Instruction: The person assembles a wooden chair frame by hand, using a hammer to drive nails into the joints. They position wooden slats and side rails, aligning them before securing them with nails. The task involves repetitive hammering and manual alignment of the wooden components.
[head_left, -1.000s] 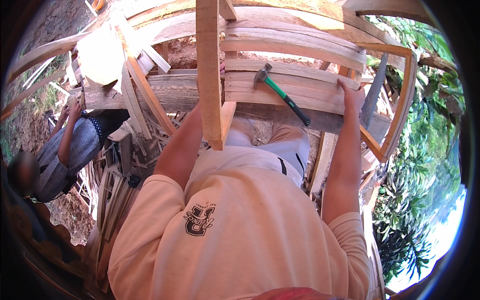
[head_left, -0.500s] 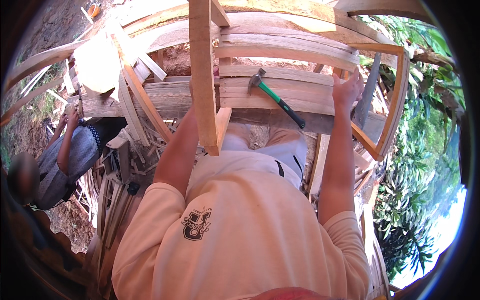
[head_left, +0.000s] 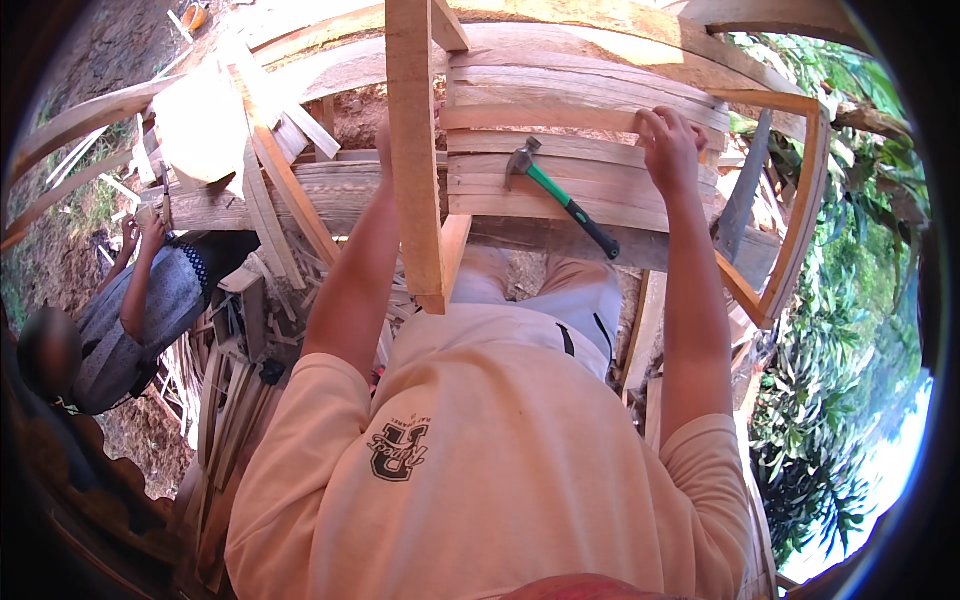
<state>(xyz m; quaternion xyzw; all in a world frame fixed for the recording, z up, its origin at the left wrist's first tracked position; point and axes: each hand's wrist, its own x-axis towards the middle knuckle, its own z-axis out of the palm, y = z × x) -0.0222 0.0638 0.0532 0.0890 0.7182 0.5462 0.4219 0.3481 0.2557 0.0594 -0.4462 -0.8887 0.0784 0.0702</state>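
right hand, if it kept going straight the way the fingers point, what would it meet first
The right hand already rests its fingers on a thin wooden slat. Going straight on, it would likely meet the stacked curved planks just beyond it, though depth is hard to judge here.

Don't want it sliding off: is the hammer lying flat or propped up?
Lying flat: the hammer rests lengthwise on the stacked planks, neither hand on it.
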